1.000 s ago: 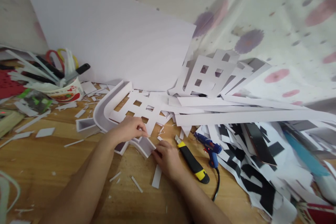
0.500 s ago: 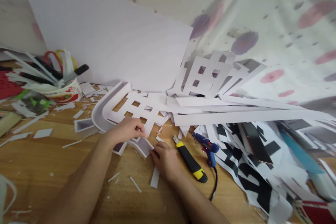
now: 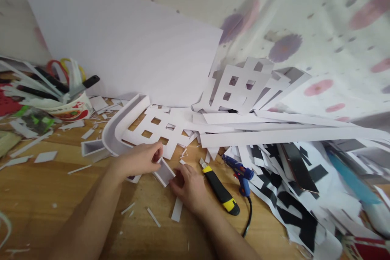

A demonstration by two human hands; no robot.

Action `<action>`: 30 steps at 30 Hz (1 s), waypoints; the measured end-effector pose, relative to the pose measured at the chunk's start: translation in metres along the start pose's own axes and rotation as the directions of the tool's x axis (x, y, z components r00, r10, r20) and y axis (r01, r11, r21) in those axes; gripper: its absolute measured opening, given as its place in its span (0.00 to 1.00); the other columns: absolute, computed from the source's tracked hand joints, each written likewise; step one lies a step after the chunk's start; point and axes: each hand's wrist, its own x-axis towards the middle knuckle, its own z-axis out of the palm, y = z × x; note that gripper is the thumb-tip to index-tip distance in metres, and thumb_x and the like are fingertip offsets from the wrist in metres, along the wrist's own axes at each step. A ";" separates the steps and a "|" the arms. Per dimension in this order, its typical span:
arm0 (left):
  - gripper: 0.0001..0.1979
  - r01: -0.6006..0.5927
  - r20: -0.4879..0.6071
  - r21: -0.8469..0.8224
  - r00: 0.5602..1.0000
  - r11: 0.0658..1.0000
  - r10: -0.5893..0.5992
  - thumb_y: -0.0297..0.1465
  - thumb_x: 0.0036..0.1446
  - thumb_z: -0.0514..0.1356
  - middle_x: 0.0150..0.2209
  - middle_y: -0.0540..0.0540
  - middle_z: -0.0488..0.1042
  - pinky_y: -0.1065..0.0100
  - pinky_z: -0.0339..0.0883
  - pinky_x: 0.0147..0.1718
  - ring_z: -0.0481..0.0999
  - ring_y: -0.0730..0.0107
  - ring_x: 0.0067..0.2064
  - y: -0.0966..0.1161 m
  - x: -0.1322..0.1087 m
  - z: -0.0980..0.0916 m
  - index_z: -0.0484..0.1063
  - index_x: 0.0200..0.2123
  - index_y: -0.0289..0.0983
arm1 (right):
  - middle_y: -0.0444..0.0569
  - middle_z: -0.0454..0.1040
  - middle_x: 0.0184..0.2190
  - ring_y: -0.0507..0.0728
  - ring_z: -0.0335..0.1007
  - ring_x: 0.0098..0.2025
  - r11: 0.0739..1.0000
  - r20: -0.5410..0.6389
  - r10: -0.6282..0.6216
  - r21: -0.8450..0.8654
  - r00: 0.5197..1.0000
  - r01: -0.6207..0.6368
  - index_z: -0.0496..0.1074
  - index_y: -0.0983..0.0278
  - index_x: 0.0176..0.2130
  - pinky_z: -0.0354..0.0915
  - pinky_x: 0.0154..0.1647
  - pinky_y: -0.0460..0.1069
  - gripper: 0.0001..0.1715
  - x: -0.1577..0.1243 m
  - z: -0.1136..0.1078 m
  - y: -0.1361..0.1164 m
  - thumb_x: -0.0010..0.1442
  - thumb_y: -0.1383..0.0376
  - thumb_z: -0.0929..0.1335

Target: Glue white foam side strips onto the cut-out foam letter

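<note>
My left hand (image 3: 138,161) is closed in a pinch on the near edge of a white foam-board cutout character (image 3: 158,128) that lies on the wooden table (image 3: 61,195). My right hand (image 3: 187,185) has its fingers curled against a small folded white strip (image 3: 164,171) at the cutout's lower edge, right beside the left fingers. A curved white border piece (image 3: 117,128) runs round the cutout's left side. A loose white strip (image 3: 176,210) lies under my right wrist.
A yellow-black utility knife (image 3: 219,190) and a blue glue gun (image 3: 240,172) with its cord lie just right of my hand. A second cutout (image 3: 240,87) leans on long white strips. Black-and-white paper scraps (image 3: 292,195) pile up at right. A tool cup (image 3: 68,103) stands at left.
Both hands have shifted slightly left and nearer. The small folded strip has turned, and its flat face now shows between my fingers. The view has tilted a little.
</note>
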 end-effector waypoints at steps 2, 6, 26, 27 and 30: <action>0.05 0.021 -0.069 0.043 0.997 0.999 -0.018 0.30 0.45 0.52 0.26 0.53 0.68 0.70 0.54 0.26 0.66 0.70 0.28 -0.001 -0.002 0.007 0.60 0.30 0.40 | 0.47 0.71 0.33 0.55 0.66 0.36 1.000 0.007 -0.014 0.002 1.000 0.014 0.69 0.62 0.37 0.60 0.35 0.47 0.12 -0.001 0.001 -0.001 0.49 0.66 0.69; 0.06 -0.058 -0.273 0.042 0.960 0.997 0.068 0.31 0.48 0.53 0.28 0.51 0.68 0.69 0.60 0.33 0.68 0.68 0.34 -0.014 -0.012 0.024 0.61 0.32 0.41 | 0.47 0.71 0.34 0.55 0.67 0.36 1.000 0.019 -0.022 0.004 1.000 0.022 0.69 0.62 0.39 0.61 0.34 0.47 0.14 -0.002 0.006 -0.003 0.49 0.65 0.69; 0.11 -0.157 -0.247 0.066 0.954 0.985 0.168 0.34 0.53 0.55 0.39 0.47 0.73 0.65 0.66 0.44 0.72 0.65 0.43 -0.034 -0.032 0.030 0.67 0.40 0.41 | 0.48 0.74 0.30 0.55 0.68 0.31 0.978 0.103 -0.184 -0.076 0.978 0.192 0.65 0.69 0.48 0.61 0.30 0.48 0.21 -0.009 0.038 -0.013 0.53 0.69 0.66; 0.11 -0.157 -0.249 0.078 0.953 0.985 0.171 0.35 0.53 0.55 0.39 0.47 0.74 0.64 0.65 0.46 0.72 0.64 0.45 -0.036 -0.032 0.031 0.67 0.41 0.41 | 0.49 0.74 0.30 0.55 0.68 0.31 0.972 0.100 -0.205 -0.095 0.974 0.214 0.65 0.70 0.48 0.61 0.30 0.48 0.21 -0.010 0.039 -0.013 0.53 0.70 0.65; 0.11 -0.152 -0.240 0.120 0.954 0.981 0.178 0.35 0.53 0.55 0.39 0.47 0.74 0.60 0.62 0.50 0.69 0.61 0.50 -0.041 -0.031 0.034 0.67 0.41 0.42 | 0.50 0.73 0.29 0.56 0.68 0.31 0.960 0.102 -0.231 -0.138 0.968 0.244 0.64 0.72 0.49 0.62 0.30 0.48 0.21 -0.010 0.040 -0.013 0.55 0.70 0.65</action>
